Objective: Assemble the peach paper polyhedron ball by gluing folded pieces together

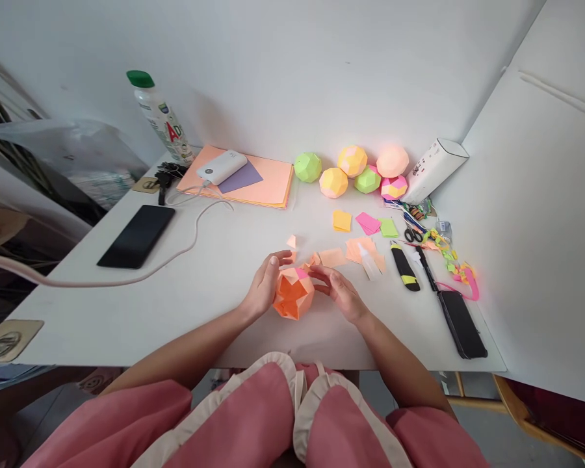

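Note:
A partly open orange paper ball [293, 296], folded from faceted pieces with one pink patch on top, sits low over the desk in front of me. My left hand [263, 283] cups its left side, thumb along the edge and fingers reaching behind. On the other side is my right hand [342, 294], its fingers apart and stretched toward the ball's right edge; whether they touch it I cannot tell. Small folded orange pieces [292, 242] lie just beyond the ball. Orange paper slips [331, 257] and a small glue bottle [369, 263] lie to the right.
Several finished paper balls [334, 182] line the wall. Yellow [342, 221], pink [368, 223] and green slips [389, 227] lie before them. At right are a cutter [405, 266], scissors [412, 235] and a black case [462, 324]. Leftward: a phone [136, 236], a cable, a power bank [222, 167], a bottle [163, 123].

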Demonstrator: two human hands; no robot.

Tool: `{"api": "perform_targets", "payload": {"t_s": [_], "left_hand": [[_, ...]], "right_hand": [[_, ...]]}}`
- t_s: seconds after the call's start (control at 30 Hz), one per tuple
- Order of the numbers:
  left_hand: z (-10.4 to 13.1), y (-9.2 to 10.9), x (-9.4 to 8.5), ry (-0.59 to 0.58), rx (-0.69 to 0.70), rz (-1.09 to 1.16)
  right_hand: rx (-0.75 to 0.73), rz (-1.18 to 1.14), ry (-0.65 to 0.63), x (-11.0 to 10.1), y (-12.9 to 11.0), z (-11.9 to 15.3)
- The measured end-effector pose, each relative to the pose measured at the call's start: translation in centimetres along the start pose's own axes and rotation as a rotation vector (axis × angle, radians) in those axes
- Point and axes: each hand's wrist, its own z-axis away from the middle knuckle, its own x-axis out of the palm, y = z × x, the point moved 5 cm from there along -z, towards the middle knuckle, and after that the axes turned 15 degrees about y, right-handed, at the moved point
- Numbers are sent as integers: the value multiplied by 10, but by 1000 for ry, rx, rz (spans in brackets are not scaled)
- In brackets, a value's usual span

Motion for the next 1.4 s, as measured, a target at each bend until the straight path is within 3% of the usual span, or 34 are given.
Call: {"api": "perform_targets", "payload": {"t_s": [0.27, 0.4, 0.5, 0.63, 0.77, 0.93, 1.07, 1.17, 1.4], "left_hand": [[-9, -10, 6, -58, -330, 270], [-12, -7, 5, -23, -370, 308], [-12, -7, 5, -20, -400, 305], [-10, -5, 7, -49, -393, 278], [-8, -3, 9, -109, -335, 253], [-3, -3, 8, -135, -278, 82], [0, -2, 5, -96, -188, -54], [2, -3, 6, -99, -130, -123], [14, 2, 3, -134, -27, -290]], "right_hand": [[-219, 205, 184, -4, 9, -19], [-586, 497, 262, -10, -2, -39], [-813, 851, 280, -7, -6, -50], [-772, 1121, 157, -2, 0, -60], [-658, 1104, 85, 2, -3, -67], [-621, 990, 217, -2, -24, -62], [-646, 889, 326, -5, -45, -33], [-665, 660, 332, -8, -56, -12], [-630, 771, 36, 12, -48, 8]]}}
